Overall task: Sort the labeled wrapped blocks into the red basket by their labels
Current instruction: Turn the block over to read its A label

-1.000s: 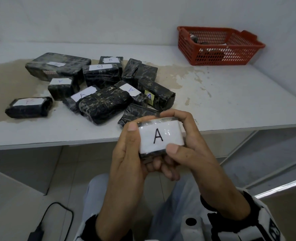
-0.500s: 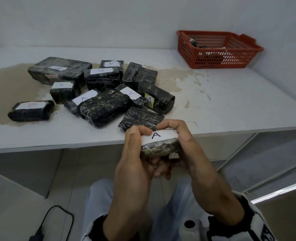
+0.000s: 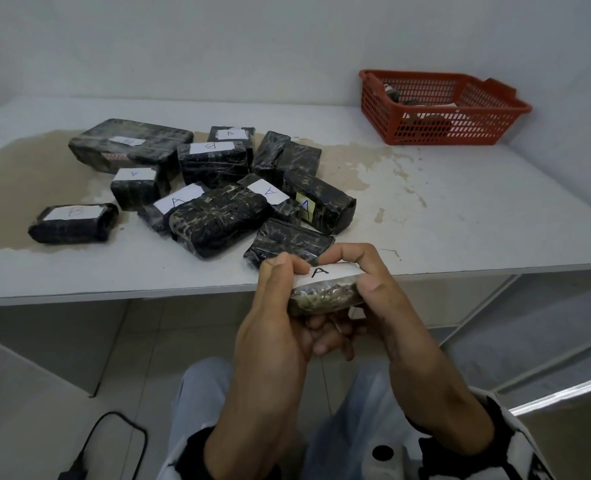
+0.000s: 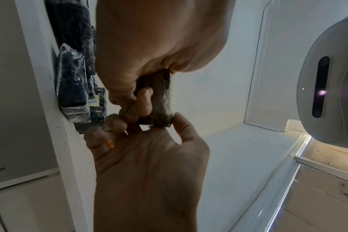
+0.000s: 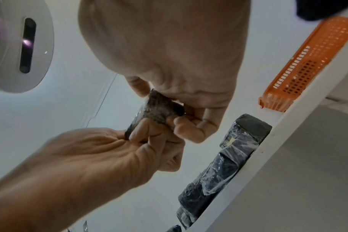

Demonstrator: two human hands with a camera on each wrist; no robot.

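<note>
Both hands hold one small wrapped block (image 3: 325, 289) with a white label marked A, just above the table's front edge. My left hand (image 3: 276, 299) grips its left end and my right hand (image 3: 373, 289) grips its right end, thumbs on top and fingers curled beneath. The label faces up and away. In the left wrist view the block (image 4: 161, 100) shows edge-on between the hands. In the right wrist view the block (image 5: 157, 109) shows from below. The red basket (image 3: 443, 109) stands at the far right of the table with a few wrapped items inside.
Several dark wrapped blocks (image 3: 218, 220) labelled A or B lie piled at the table's left and middle. The white table (image 3: 460, 220) has a brown stain under the pile. A black cable (image 3: 114, 441) lies on the floor at lower left. Walls close the back and right.
The block has tipped from label facing me to label facing up. Both hands have carried it forward to the table's front edge, keeping their grip.
</note>
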